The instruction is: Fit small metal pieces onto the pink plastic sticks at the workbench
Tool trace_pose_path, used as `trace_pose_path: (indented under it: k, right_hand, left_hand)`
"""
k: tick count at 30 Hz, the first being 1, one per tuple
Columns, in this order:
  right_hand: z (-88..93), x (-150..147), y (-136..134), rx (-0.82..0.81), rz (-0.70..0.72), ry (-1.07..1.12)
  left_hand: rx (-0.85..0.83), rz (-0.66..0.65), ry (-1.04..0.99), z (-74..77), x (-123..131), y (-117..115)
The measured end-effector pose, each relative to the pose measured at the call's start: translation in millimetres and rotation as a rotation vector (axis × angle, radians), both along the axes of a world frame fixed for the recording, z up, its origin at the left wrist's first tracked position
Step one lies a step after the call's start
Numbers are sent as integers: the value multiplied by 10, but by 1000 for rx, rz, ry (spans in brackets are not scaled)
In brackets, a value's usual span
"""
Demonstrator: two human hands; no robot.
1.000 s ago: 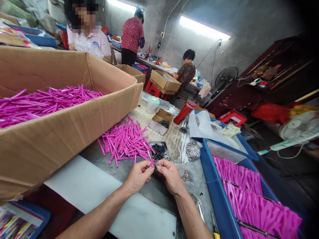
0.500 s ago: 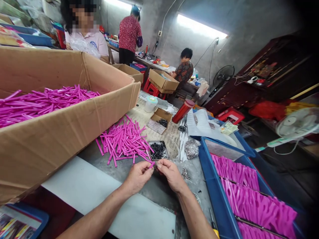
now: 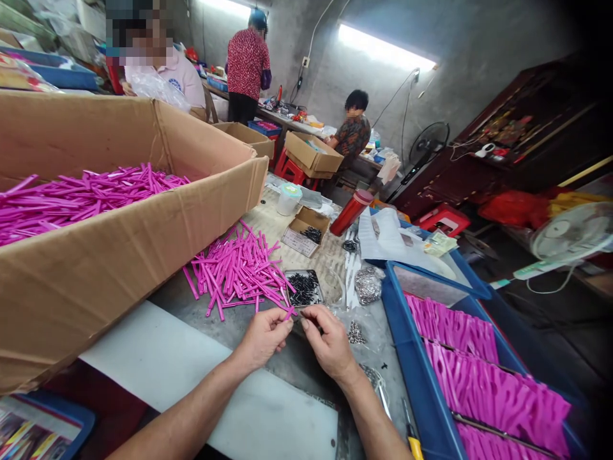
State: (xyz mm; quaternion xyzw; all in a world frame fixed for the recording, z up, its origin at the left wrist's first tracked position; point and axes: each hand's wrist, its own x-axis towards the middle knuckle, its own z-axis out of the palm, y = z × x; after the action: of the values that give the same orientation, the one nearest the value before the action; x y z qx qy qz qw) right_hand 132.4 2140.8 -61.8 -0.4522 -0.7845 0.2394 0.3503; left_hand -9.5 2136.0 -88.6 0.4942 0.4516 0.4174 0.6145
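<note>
My left hand is closed, pinching a pink plastic stick whose tip pokes out above the fingers. Close to its right, my right hand is closed in a pinch on a small dark part I cannot make out, held at the stick's end. Both hands hover just in front of a small metal tray of black screws. A loose pile of pink sticks lies on the grey table beyond my left hand.
A big cardboard box full of pink sticks fills the left. A blue bin with rows of pink pieces stands at the right. A red flask, a small carton and shiny metal parts lie behind. Three people work further back.
Both hands stay together near the tray; my right hand's fingers have shifted slightly at the stick's end. The view has drifted a little.
</note>
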Motion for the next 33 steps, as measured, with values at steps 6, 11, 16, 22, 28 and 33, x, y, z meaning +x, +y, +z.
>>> trace_pose_path:
  k: [6, 11, 16, 22, 28, 33]
  right_hand:
    - [48, 5, 75, -214, 56, -133]
    - [59, 48, 93, -382, 120, -144]
    - [34, 114, 77, -535, 182, 4]
    - [21, 108, 43, -510, 165, -33]
    - [-51, 77, -10, -467, 100, 32]
    - [-175, 66, -83, -505, 51, 117]
  left_hand:
    - [343, 31, 320, -23, -4, -16]
    - [392, 19, 399, 3, -8, -23]
    - [373, -14, 409, 13, -14, -33]
    - [337, -29, 365, 3, -12, -29]
    - [123, -74, 139, -48, -7, -27]
    - [34, -67, 26, -48, 3, -24]
